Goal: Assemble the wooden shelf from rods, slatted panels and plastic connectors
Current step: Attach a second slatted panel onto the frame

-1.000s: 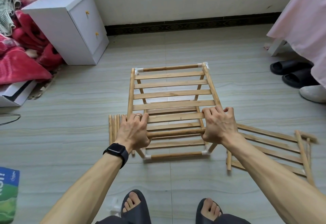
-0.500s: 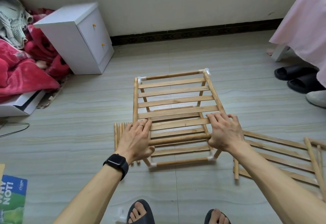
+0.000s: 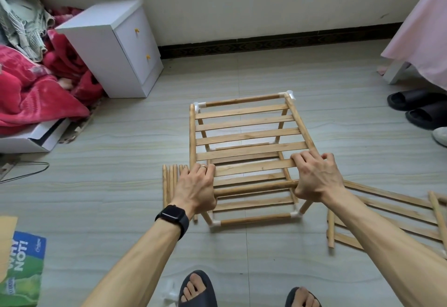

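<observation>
At the far left, low by your left arm, a blue and green printed sheet (image 3: 20,268) lies on the floor with white capitals reading "WHY NOT!"; the smaller print under it is too fine to read. Above it a red blanket (image 3: 33,94) is heaped over a flat white box (image 3: 36,137), and a white cabinet (image 3: 113,48) with two small yellow knobs stands against the wall.

Next come the loose rods (image 3: 169,186), lying side by side on the tiled floor (image 3: 108,186) just left of your left hand. Your left hand (image 3: 197,189), a ring on one finger and a black watch (image 3: 173,218) on the wrist, is closed over the near left corner of the shelf frame (image 3: 244,137), fingers curled down together onto the slats.

The frame stands on the floor straight ahead of your feet, its slatted top level, with white plastic connectors (image 3: 289,95) at the corners. Your right hand (image 3: 314,176) clamps the near right corner, fingers bent over the slats and thumb wrapped around the front rod.

Right of that wrist a spare slatted panel (image 3: 399,215) lies flat on the floor. Far right, black slippers (image 3: 420,108) sit below a pink cloth (image 3: 425,31)
</observation>
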Motion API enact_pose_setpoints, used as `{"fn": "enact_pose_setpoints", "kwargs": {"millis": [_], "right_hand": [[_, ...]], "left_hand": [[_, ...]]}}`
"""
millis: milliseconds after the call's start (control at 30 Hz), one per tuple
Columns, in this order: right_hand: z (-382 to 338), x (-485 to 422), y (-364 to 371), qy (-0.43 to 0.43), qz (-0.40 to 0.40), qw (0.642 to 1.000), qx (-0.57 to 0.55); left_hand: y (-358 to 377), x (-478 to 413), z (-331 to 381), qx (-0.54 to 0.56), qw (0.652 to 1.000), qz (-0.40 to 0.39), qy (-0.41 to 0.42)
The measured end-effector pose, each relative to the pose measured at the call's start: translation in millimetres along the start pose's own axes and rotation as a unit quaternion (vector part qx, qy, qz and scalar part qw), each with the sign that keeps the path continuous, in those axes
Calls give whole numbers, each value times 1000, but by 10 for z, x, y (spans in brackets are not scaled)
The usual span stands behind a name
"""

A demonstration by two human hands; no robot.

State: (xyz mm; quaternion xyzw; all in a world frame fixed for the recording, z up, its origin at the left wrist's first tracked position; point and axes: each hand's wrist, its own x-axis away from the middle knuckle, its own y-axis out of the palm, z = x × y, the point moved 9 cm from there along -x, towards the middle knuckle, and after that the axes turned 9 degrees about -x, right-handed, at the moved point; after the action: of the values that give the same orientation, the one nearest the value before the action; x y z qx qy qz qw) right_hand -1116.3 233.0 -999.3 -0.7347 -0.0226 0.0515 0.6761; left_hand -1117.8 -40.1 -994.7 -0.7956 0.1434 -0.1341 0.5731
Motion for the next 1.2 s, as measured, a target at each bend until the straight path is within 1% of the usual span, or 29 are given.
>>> {"fn": "enact_pose_setpoints", "kwargs": {"millis": [67,133,167,200,233,267,300,333,367,400,433,467,500,533,600,633,700,767,800,867,900,967,1000,1033,1067,1100,1133,1200], "right_hand": [[46,-41,7,3,-15,1000,-1],[126,-62,-16,32,-31,999,2],[183,-50,-41,68,-26,997,-3],[247,-6,-93,121,-1,992,-28],[301,90,-156,183,41,978,-87],[335,233,-197,241,86,951,-171],[334,409,-176,287,121,912,-266],[282,589,-111,312,142,871,-352],[184,768,-21,323,156,832,-423],[32,934,56,323,160,800,-481],[-163,1060,116,320,147,771,-530],[-368,1127,154,315,122,746,-573],[-534,1150,195,312,95,730,-600],[-648,1131,234,308,77,729,-606],[-713,1023,237,303,69,761,-570],[-663,958,225,303,74,773,-552],[-436,806,217,300,79,781,-542],[-117,622,218,290,45,801,-521],[61,527,209,283,22,816,-503],[391,335,131,264,0,848,-459],[536,250,41,258,13,868,-423],[828,160,-183,270,94,901,-325],[949,154,-287,285,141,905,-281],[1037,170,-369,306,177,899,-258],[1085,209,-417,331,203,884,-260],[1074,270,-448,349,227,865,-280],[994,345,-470,350,256,848,-304],[635,547,-490,319,307,827,-347]], "left_hand": [[8,10,37,9,1000,-23,-16],[-15,34,171,41,998,-41,-6],[-35,61,274,66,996,-53,13],[-65,96,382,95,993,-66,36],[-127,126,483,126,987,-75,61],[-203,146,567,153,981,-80,88],[-300,161,623,174,976,-70,112],[-434,159,623,186,973,-33,129],[-606,137,563,189,972,37,136],[-781,102,443,184,967,121,125],[-903,50,263,178,961,188,96],[-931,-39,47,177,960,211,52],[-869,-164,-174,184,964,193,5],[-732,-305,-373,186,971,145,-38],[-380,-526,-699,174,978,33,-110],[-243,-595,-837,189,971,0,-143],[-20,-687,-1036,254,946,-31,-198],[161,-736,-1149,322,916,-60,-232],[248,-739,-1154,355,901,-82,-238],[343,-689,-1009,416,874,-133,-213],[352,-636,-887,439,865,-147,-194],[341,-508,-666,470,852,-144,-182],[344,-444,-568,491,840,-134,-187],[359,-386,-462,517,824,-129,-192],[376,-320,-341,544,805,-135,-193],[389,-254,-218,569,786,-147,-191],[408,-185,-95,596,764,-165,-185],[420,-20,162,653,708,-214,-161]]}}
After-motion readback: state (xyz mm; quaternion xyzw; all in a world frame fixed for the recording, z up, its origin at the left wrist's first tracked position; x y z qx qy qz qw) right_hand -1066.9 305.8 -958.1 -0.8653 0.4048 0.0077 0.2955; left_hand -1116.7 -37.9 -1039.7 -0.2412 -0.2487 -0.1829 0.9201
